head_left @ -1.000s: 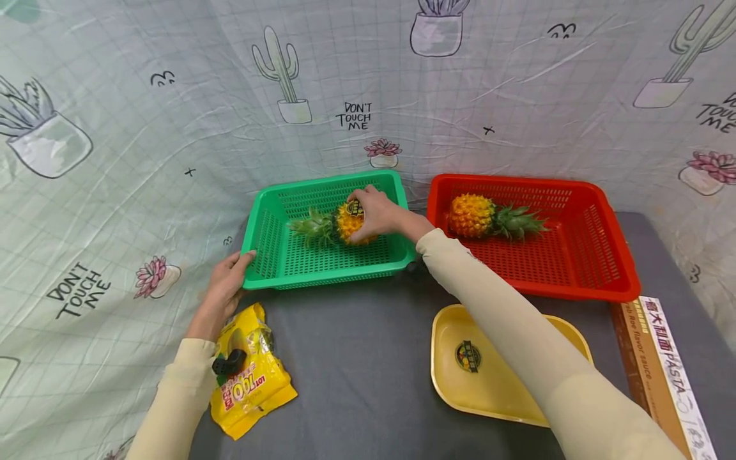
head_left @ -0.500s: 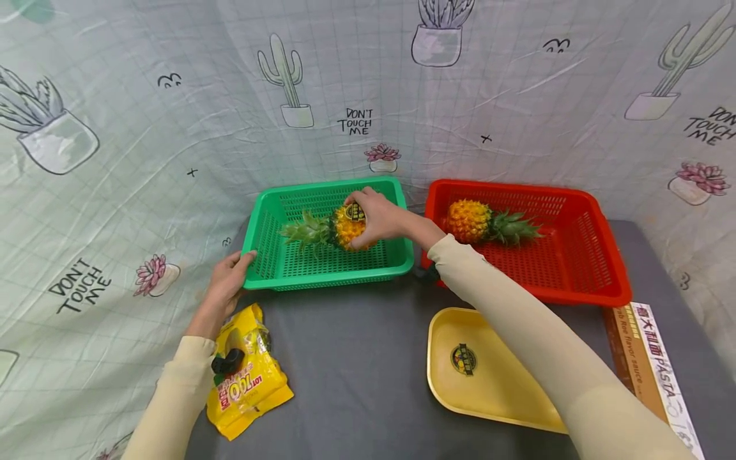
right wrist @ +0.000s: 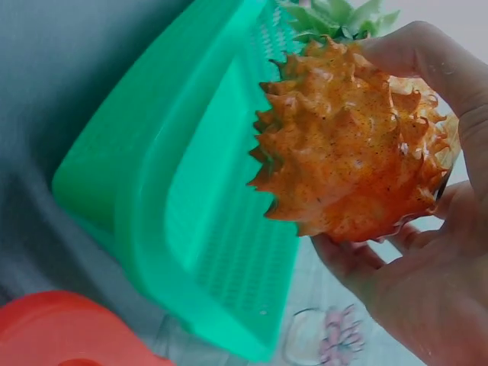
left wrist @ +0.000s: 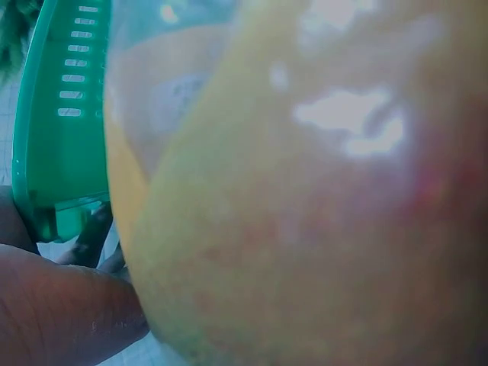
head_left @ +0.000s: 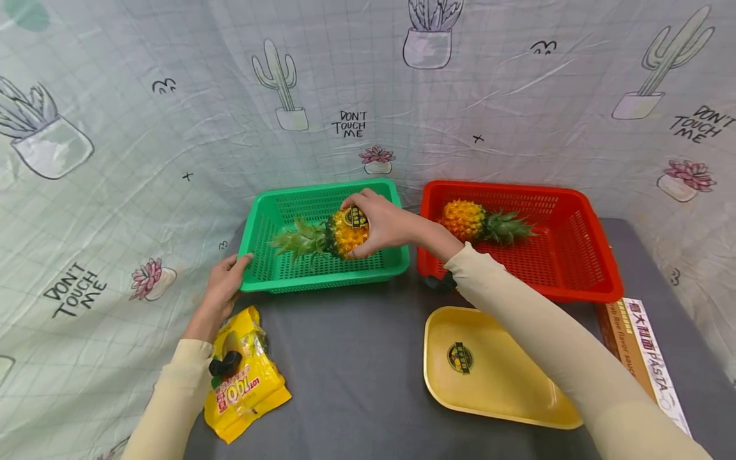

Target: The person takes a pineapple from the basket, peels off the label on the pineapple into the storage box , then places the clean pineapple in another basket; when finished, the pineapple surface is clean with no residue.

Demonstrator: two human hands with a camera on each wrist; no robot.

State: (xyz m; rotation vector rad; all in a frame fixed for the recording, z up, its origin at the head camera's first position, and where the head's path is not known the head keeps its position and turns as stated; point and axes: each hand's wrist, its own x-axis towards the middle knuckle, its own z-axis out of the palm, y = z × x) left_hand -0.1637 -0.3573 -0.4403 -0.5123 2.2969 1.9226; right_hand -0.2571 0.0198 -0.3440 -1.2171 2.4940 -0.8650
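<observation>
My right hand (head_left: 386,222) grips a small orange-yellow pineapple (head_left: 347,239) by its body, thumb on one side and fingers on the other. A black round sticker shows on the fruit, and its green crown points left. In the right wrist view the pineapple (right wrist: 351,145) appears over the green basket (right wrist: 206,175), seemingly clear of its floor. My left hand (head_left: 223,284) holds the left rim of the green plastic basket (head_left: 322,281), thumb over the edge. The left wrist view is mostly filled by a blurred yellow package (left wrist: 305,213) close to the camera.
To the right, a red basket (head_left: 546,268) contains another pineapple (head_left: 462,219). Nearer stand a yellow tray (head_left: 489,377) with a round sticker and, beside it, a long pasta box (head_left: 644,358). A yellow snack bag (head_left: 247,390) lies below my left forearm. A printed cloth hangs behind.
The pineapple in my right hand has shifted slightly left and toward me, and looks a little higher. My left hand stays on the basket rim. The head view has moved slightly.
</observation>
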